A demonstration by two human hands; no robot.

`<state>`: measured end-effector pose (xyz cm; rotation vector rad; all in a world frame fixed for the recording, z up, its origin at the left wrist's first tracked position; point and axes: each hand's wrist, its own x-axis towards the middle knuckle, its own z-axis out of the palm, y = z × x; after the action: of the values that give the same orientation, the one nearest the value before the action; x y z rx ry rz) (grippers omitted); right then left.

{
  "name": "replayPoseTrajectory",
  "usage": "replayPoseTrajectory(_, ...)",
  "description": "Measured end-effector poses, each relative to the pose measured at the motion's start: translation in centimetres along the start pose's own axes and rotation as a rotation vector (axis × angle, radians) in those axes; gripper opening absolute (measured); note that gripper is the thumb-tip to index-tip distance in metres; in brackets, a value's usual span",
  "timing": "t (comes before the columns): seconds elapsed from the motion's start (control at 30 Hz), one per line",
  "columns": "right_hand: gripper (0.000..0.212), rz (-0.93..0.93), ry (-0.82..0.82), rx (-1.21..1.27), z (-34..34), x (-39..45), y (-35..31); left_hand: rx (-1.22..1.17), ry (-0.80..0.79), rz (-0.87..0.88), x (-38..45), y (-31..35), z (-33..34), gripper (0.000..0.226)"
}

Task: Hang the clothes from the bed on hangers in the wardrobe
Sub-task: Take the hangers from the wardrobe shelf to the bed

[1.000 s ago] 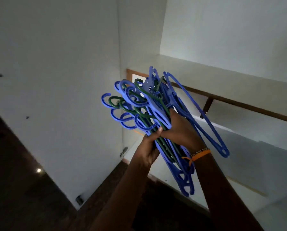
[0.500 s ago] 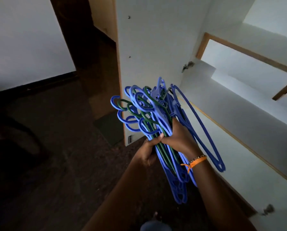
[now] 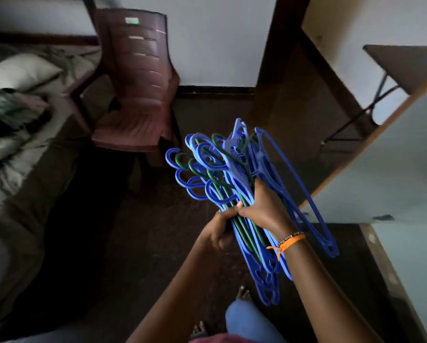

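Both hands, left hand (image 3: 218,227) & right hand (image 3: 263,210), clamp tight round mid-stems of a thick bundle of blue & green plastic hangers (image 3: 234,184), hooks fanning up-left of grip, shoulders trailing below wrist w/ orange thread band (image 3: 290,242), brown plastic chair (image 3: 135,95) beyond.

We hold the hangers (image 3: 234,184) at centre, left hand (image 3: 217,231) and right hand (image 3: 264,209) touching around them, left at 8 o'clock of right. The chair (image 3: 135,95) stands at 11 o'clock from the hangers, against the wall (image 3: 217,40). The bed (image 3: 22,134) runs along the 9 o'clock side, just beside the chair, clothes (image 3: 2,112) on it. The wardrobe door (image 3: 380,174) lies at 3 o'clock, a table (image 3: 405,65) at 1 o'clock behind it.
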<state>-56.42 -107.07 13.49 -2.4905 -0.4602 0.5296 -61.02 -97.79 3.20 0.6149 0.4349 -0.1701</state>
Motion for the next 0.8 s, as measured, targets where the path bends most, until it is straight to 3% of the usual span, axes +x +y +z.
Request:
replayPoseTrajectory(0.23,0.057,-0.289,-0.164,-0.074,6.4,11.0,-12.3,-0.164,0.143,0.266,0.9,12.4,-9.2,0.079)
replayPoseTrajectory(0.37,0.051,-0.461,-0.234,-0.128,9.5,17.3,-19.8,-0.255,0.243,0.419,1.5,20.1,-13.0,0.082)
replayPoseTrajectory(0.47,0.057,-0.583,-0.314,-0.165,11.9,22.0,-25.5,-0.309,0.333,0.514,1.7,25.7,-15.8,0.077)
replayPoseTrajectory(0.6,0.075,-0.692,-0.423,-0.221,16.4,27.5,-33.4,-0.365,0.446,0.601,1.9,32.9,-21.3,0.032)
replayPoseTrajectory(0.63,0.076,-0.709,-0.442,-0.229,17.9,28.9,-35.4,-0.374,0.467,0.617,2.0,34.9,-22.9,0.031)
replayPoseTrajectory(0.7,0.073,-0.742,-0.471,-0.235,20.8,31.9,-39.3,-0.391,0.502,0.636,2.4,38.8,-26.7,0.042)
replayPoseTrajectory(0.8,0.068,-0.754,-0.486,-0.236,25.3,36.0,-46.0,-0.385,0.506,0.651,2.6,45.6,-32.7,0.084)
